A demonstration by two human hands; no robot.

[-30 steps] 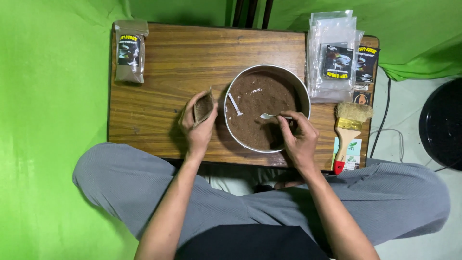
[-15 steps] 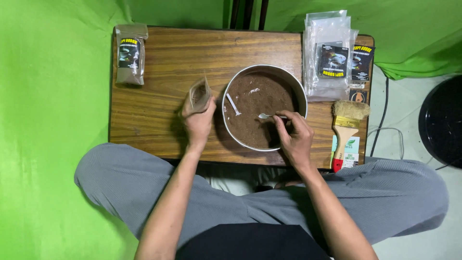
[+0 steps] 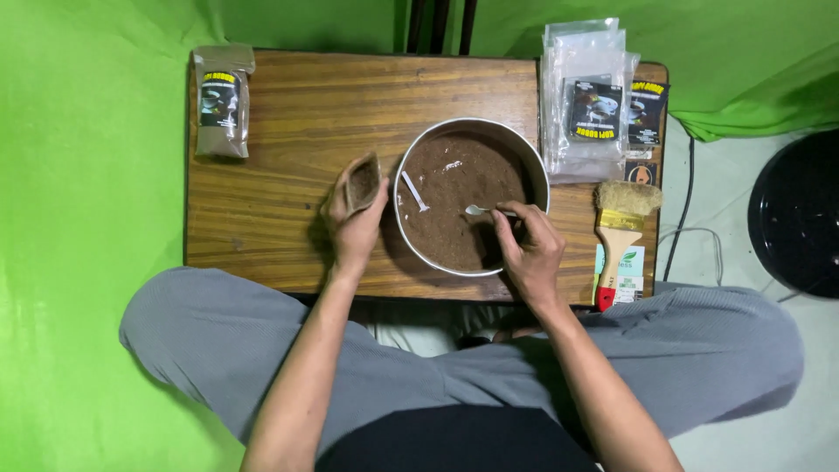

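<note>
A round metal bowl (image 3: 537, 168) full of brown powder sits on a small wooden table (image 3: 288, 140). My right hand (image 3: 527, 247) holds a small white spoon (image 3: 477, 210) over the powder inside the bowl. My left hand (image 3: 351, 223) grips a small clear pouch (image 3: 363, 180) with brown powder in it, its mouth open, just left of the bowl's rim. A second white spoon (image 3: 413, 190) lies on the powder near the bowl's left side.
A filled, labelled pouch (image 3: 222, 103) lies at the table's far left corner. A stack of flat clear pouches (image 3: 592, 98) lies at the far right. A paintbrush (image 3: 620, 229) with a red-tipped wooden handle rests at the right edge. A black round stool (image 3: 797, 214) stands to the right.
My left hand has lifted the pouch slightly and tipped its mouth toward the bowl. My right hand and the spoon have stayed over the powder, shifting only a little.
</note>
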